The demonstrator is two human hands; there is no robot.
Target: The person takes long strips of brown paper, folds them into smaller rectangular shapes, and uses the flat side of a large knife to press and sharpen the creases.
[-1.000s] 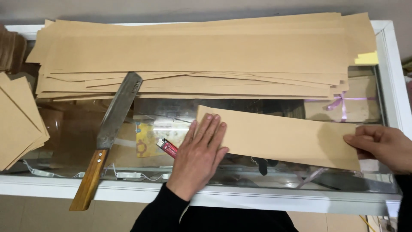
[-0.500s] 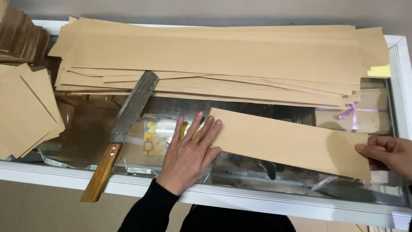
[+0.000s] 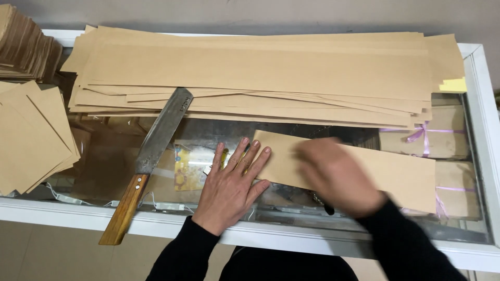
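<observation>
A long strip of brown paper (image 3: 401, 174) lies on the glass counter top (image 3: 208, 130). My left hand (image 3: 232, 184) rests flat with fingers spread, its fingertips on the strip's left end. My right hand (image 3: 336, 177) is blurred with motion over the middle of the strip, palm down; whether it presses the paper is unclear. A big stack of long brown paper strips (image 3: 260, 73) lies behind the hands.
A large cleaver with a wooden handle (image 3: 148, 161) lies at an angle left of my left hand. Piles of cut brown paper pieces (image 3: 31, 132) sit at the far left. Tied paper bundles (image 3: 432, 138) show under the glass. The white counter frame (image 3: 484, 119) borders the right.
My right hand has left the strip's right end and swept left to its middle. My left hand stays at the strip's left end.
</observation>
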